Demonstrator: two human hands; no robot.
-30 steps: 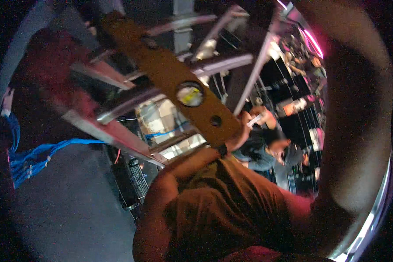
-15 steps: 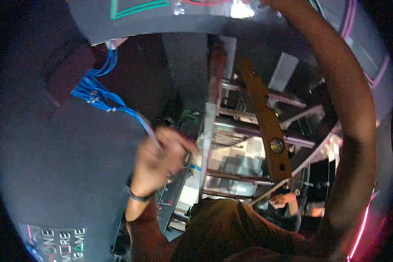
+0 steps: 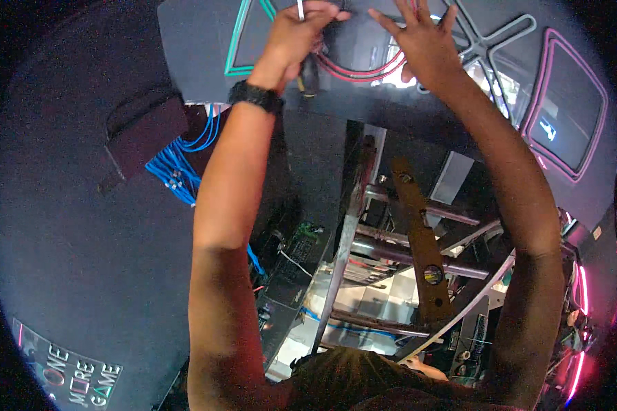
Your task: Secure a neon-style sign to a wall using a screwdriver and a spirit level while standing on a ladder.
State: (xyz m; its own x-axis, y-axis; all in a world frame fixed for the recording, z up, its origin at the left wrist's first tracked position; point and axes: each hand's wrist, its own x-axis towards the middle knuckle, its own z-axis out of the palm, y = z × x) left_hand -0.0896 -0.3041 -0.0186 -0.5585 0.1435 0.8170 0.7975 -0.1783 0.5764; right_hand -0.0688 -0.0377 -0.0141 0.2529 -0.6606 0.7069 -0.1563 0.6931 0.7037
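Observation:
My left hand (image 3: 296, 41) is raised at the top, its fingers closed round a screwdriver, whose black and yellow handle (image 3: 308, 77) hangs below the palm. A pale, thin shaft (image 3: 300, 9) sticks up past the fingers. My right hand (image 3: 426, 49) is spread open against the glossy dark panel (image 3: 363, 48), by the red curved neon tube (image 3: 363, 74). On that panel are also a teal angled tube (image 3: 234, 48), a grey cross-shaped tube (image 3: 483, 49) and a pink four-sided tube (image 3: 594, 133). The screwdriver's tip is out of view.
Below me stands a metal ladder (image 3: 347, 240), with a yellow-brown spirit level (image 3: 421, 240) lying across its rungs. Blue cables (image 3: 175, 175) hang from an opening in the dark wall (image 3: 82, 260), beside a dark flap (image 3: 147, 133). Keyboards and another person's arm (image 3: 428, 370) are lower down.
My left hand has moved up from beside the blue cables to the panel, with the screwdriver in it. My view has shifted, bringing my right hand and more of the panel into sight.

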